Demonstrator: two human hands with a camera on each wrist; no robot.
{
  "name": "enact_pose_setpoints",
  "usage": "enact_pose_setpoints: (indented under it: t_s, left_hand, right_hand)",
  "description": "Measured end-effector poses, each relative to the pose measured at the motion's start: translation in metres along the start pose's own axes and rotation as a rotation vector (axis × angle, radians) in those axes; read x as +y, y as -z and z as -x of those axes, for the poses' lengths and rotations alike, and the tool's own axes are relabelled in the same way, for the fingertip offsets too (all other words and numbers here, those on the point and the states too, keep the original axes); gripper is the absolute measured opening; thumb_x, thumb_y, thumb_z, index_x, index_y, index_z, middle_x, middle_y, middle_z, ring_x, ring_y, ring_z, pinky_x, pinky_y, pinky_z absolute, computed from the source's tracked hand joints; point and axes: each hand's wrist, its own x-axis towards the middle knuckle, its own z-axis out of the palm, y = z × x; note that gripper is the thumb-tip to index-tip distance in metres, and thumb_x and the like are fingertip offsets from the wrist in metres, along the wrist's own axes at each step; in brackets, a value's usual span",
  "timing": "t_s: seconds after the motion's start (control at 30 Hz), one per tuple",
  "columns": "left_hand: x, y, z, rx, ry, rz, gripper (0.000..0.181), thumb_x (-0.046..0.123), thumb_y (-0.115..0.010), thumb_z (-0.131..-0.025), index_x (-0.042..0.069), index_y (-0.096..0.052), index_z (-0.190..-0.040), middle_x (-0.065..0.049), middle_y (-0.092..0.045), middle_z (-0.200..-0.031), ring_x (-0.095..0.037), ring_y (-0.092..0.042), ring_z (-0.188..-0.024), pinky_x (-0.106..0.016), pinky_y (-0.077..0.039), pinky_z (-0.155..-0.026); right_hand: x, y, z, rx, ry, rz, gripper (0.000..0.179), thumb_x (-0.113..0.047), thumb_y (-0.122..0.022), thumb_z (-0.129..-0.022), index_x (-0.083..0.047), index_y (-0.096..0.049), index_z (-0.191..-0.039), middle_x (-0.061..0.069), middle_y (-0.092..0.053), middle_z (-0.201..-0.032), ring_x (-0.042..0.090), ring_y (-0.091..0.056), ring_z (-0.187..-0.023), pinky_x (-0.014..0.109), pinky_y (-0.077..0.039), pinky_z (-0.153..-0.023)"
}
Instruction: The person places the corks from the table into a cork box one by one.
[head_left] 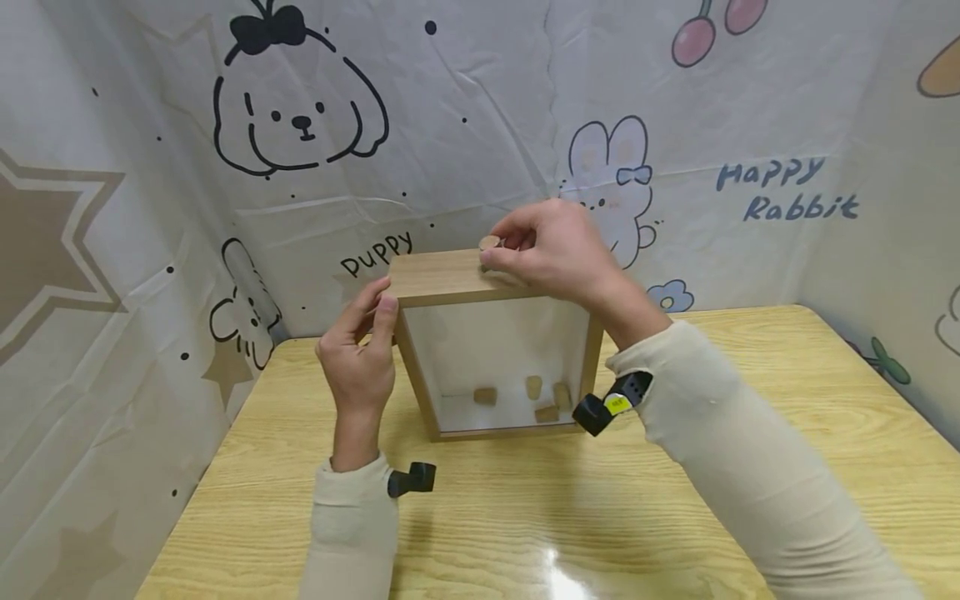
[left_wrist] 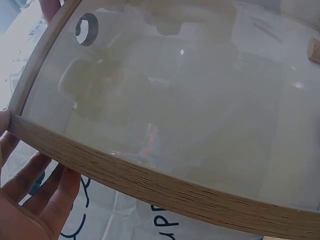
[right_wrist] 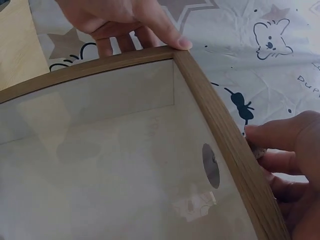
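Cream sleeve (head_left: 757, 467) foremost, the right hand (head_left: 558, 250) pinches a cork stopper (head_left: 490, 242) between thumb and fingers, its mostly hidden long axis seemingly near upright, close to the round hole (right_wrist: 211, 166) under that hand; the left hand (head_left: 360, 358), farther off, grips the wooden display box (head_left: 417, 367) at its corner.

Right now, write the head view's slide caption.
Left hand holds a wooden box; right hand pinches a cork at its top.
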Motion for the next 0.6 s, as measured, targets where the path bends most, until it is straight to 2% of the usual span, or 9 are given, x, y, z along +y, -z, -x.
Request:
enact_pose_setpoints:
  t_s: [0.13, 0.23, 0.4, 0.6]
  left_hand:
    - [0.001, 0.0, 0.0, 0.001, 0.002, -0.003, 0.022, 0.006, -0.067, -0.096, 0.006, -0.075, -0.116, -0.005, -0.073, -0.109, -0.017, -0.07, -0.091, -0.025, -0.055, -0.082]
    - [0.002, 0.0, 0.0, 0.001, 0.003, -0.008, 0.022, 0.007, -0.067, -0.096, 0.007, -0.075, -0.116, -0.004, -0.073, -0.11, -0.017, -0.07, -0.092, -0.024, -0.055, -0.082]
    - [0.002, 0.0, 0.0, 0.001, 0.007, -0.006, 0.022, 0.007, -0.067, -0.096, 0.006, -0.075, -0.116, -0.004, -0.073, -0.11, -0.016, -0.07, -0.091, -0.022, -0.054, -0.081]
    - [0.002, -0.001, 0.0, 0.011, 0.009, -0.006, 0.021, 0.005, -0.068, -0.095, 0.004, -0.075, -0.115, -0.007, -0.073, -0.109, -0.013, -0.069, -0.09, -0.021, -0.054, -0.079]
  right_hand:
    - [0.0, 0.0, 0.0, -0.025, -0.012, 0.025, 0.029, -0.023, -0.08, -0.084, -0.001, -0.077, -0.103, 0.007, -0.069, -0.083, 0.018, -0.062, -0.076, 0.033, -0.048, -0.071]
    - [0.001, 0.002, 0.002, -0.022, -0.003, 0.004, 0.032, -0.022, -0.081, -0.084, 0.001, -0.075, -0.105, 0.009, -0.07, -0.086, 0.02, -0.064, -0.078, 0.034, -0.051, -0.073]
    - [0.003, 0.012, 0.009, 0.011, 0.004, -0.009, 0.033, -0.023, -0.082, -0.083, 0.0, -0.076, -0.105, 0.009, -0.071, -0.089, 0.021, -0.063, -0.08, 0.034, -0.051, -0.074]
    - [0.013, 0.032, 0.026, 0.077, 0.021, -0.006, 0.025, -0.018, -0.077, -0.087, -0.001, -0.076, -0.104, 0.008, -0.067, -0.087, 0.02, -0.061, -0.08, 0.032, -0.048, -0.072]
